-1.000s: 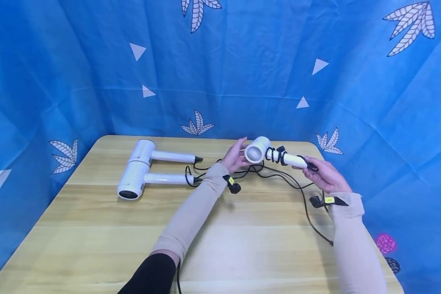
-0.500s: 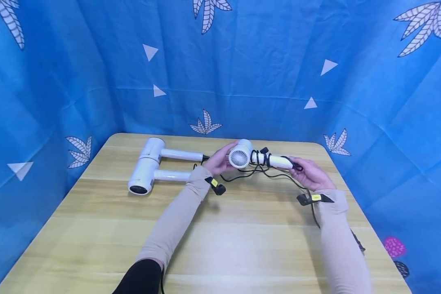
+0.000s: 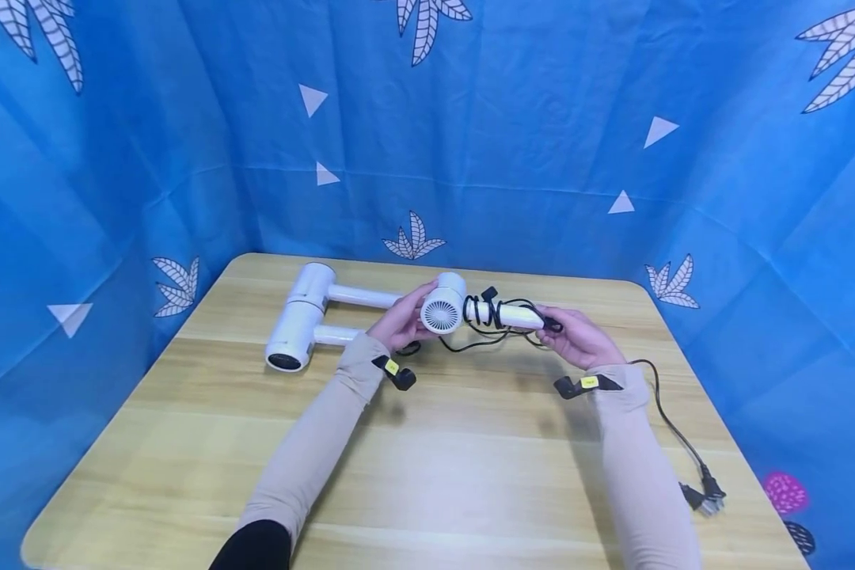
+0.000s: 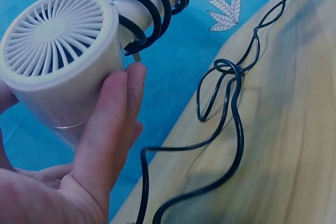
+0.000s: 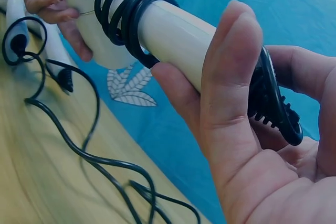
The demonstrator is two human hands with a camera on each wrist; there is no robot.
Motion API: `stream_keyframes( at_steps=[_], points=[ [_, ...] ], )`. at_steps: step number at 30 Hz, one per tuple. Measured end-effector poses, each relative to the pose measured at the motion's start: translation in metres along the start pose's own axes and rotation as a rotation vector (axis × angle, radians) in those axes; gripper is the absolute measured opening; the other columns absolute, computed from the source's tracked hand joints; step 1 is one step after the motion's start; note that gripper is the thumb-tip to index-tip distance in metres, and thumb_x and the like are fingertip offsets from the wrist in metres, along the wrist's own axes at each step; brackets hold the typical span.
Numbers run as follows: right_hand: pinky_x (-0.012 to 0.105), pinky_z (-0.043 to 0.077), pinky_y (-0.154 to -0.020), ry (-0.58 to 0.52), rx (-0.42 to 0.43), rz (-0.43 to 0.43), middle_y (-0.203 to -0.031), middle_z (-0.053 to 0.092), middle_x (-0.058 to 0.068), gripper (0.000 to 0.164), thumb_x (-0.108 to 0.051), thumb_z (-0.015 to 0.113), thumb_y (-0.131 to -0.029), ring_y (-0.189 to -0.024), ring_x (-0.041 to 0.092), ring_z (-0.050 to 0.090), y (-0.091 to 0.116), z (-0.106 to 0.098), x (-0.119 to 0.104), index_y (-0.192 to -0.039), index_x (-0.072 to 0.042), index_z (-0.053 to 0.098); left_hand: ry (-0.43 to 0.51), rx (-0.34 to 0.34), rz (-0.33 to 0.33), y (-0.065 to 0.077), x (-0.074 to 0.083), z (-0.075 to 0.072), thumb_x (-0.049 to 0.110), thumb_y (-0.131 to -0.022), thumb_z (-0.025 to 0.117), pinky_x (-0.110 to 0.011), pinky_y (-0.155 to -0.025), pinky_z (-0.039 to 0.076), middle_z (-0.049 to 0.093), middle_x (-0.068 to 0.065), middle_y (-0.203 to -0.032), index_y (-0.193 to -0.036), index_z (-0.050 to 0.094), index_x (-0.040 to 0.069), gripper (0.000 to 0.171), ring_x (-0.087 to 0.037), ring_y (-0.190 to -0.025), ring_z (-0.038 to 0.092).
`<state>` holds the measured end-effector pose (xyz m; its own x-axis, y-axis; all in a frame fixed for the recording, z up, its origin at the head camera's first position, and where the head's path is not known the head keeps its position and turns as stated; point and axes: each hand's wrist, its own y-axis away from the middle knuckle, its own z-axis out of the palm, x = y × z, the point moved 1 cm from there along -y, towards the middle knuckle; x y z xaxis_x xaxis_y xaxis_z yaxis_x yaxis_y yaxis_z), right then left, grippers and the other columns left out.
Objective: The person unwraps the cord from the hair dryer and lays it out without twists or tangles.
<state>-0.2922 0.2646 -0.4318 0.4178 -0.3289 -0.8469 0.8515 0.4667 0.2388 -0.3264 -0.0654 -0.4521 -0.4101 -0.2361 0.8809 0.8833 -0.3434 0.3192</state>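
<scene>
A white hair dryer (image 3: pixel 442 310) is held above the table by both hands, its round slotted vent facing back toward me. My left hand (image 3: pixel 397 323) grips the dryer's head, with fingers along its side in the left wrist view. At the other end my right hand (image 3: pixel 577 339) holds the handle's tip, where the black cord leaves it. Several turns of that cord (image 5: pixel 131 19) wrap the handle near the head. Two more white hair dryers, a nearer one (image 3: pixel 290 336) and a farther one (image 3: pixel 312 283), lie side by side at left; my left hand hides their handle ends.
Loose black cords (image 4: pixel 236 129) trail over the wooden table (image 3: pixel 427 475) below the held dryer. Plugs (image 3: pixel 711 497) lie near the table's right edge. A blue patterned curtain (image 3: pixel 513 119) surrounds the back and sides.
Both hands have carried the held dryer left, nearer the two lying dryers. The head view has turned left. Plugs at the right have come into sight.
</scene>
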Motion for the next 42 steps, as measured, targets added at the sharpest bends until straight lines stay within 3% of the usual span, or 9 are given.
stream_keyframes(
  at_steps=[6,12,19,24,29,35,39,42],
  points=[
    [0.015,0.058,-0.064,0.021,-0.033,0.02,-0.1,0.077,0.019,0.033,-0.015,0.042,-0.112,-0.069,0.01,0.068,-0.009,0.008,0.009,-0.107,-0.006,0.074,0.021,0.025,-0.003,0.012,-0.005,-0.015,0.05,-0.102,0.058,-0.034,-0.078,0.066,0.065,-0.006,-0.115,-0.151,0.047,0.011,0.063,-0.016,-0.089,0.074],
    [0.015,0.058,-0.063,0.04,-0.045,0.037,-0.104,0.078,0.021,0.032,-0.014,0.042,-0.112,-0.069,0.01,0.069,-0.018,0.014,0.016,-0.109,-0.008,0.073,0.06,0.048,0.012,0.023,-0.009,-0.026,0.045,-0.101,0.062,-0.031,-0.073,0.066,0.071,-0.004,-0.106,-0.148,0.05,0.009,0.061,-0.016,-0.083,0.077],
    [0.015,0.057,-0.062,0.113,-0.021,0.039,-0.106,0.078,0.02,0.02,-0.016,0.049,-0.11,-0.069,0.01,0.068,-0.027,0.018,0.024,-0.115,-0.013,0.068,0.102,0.068,0.031,0.033,-0.012,-0.032,0.037,-0.102,0.063,-0.034,-0.073,0.067,0.073,-0.004,-0.103,-0.148,0.05,0.006,0.057,-0.017,-0.083,0.077],
    [0.023,0.063,-0.076,0.149,-0.002,0.047,-0.105,0.079,0.015,0.02,-0.018,0.049,-0.11,-0.076,0.013,0.074,-0.03,0.021,0.029,-0.116,-0.016,0.067,0.087,0.083,0.054,0.036,-0.011,-0.036,0.037,-0.102,0.063,-0.031,-0.07,0.066,0.075,-0.003,-0.097,-0.144,0.052,0.003,0.056,-0.015,-0.08,0.078],
    [0.034,0.062,-0.096,0.185,-0.063,0.053,-0.109,0.078,0.013,0.02,-0.019,0.05,-0.11,-0.09,0.018,0.078,-0.032,0.021,0.029,-0.116,-0.014,0.068,0.073,0.099,0.073,0.037,-0.011,-0.039,0.035,-0.102,0.062,-0.028,-0.065,0.065,0.075,-0.003,-0.094,-0.139,0.054,0.001,0.05,-0.014,-0.076,0.077],
    [0.034,0.061,-0.095,0.26,-0.119,0.061,-0.111,0.079,0.01,0.02,-0.025,0.05,-0.11,-0.096,0.019,0.079,-0.034,0.022,0.025,-0.12,-0.015,0.064,0.082,0.096,0.082,0.038,-0.01,-0.042,0.034,-0.103,0.06,-0.028,-0.062,0.064,0.075,-0.003,-0.093,-0.138,0.054,0.002,0.048,-0.014,-0.076,0.076],
    [0.043,0.057,-0.105,0.308,-0.149,0.076,-0.113,0.079,0.009,0.023,-0.027,0.048,-0.111,-0.1,0.02,0.078,-0.037,0.024,0.022,-0.125,-0.014,0.061,0.088,0.1,0.085,0.039,-0.01,-0.044,0.034,-0.103,0.06,-0.028,-0.063,0.064,0.075,-0.003,-0.093,-0.136,0.054,0.003,0.046,-0.014,-0.076,0.076],
    [0.044,0.058,-0.105,0.339,-0.141,0.066,-0.116,0.077,0.007,0.027,-0.027,0.047,-0.111,-0.106,0.023,0.077,-0.037,0.028,0.018,-0.131,-0.011,0.056,0.098,0.112,0.074,0.04,-0.009,-0.046,0.035,-0.102,0.06,-0.027,-0.063,0.064,0.075,-0.003,-0.092,-0.135,0.055,0.004,0.045,-0.014,-0.076,0.076]
  ],
)
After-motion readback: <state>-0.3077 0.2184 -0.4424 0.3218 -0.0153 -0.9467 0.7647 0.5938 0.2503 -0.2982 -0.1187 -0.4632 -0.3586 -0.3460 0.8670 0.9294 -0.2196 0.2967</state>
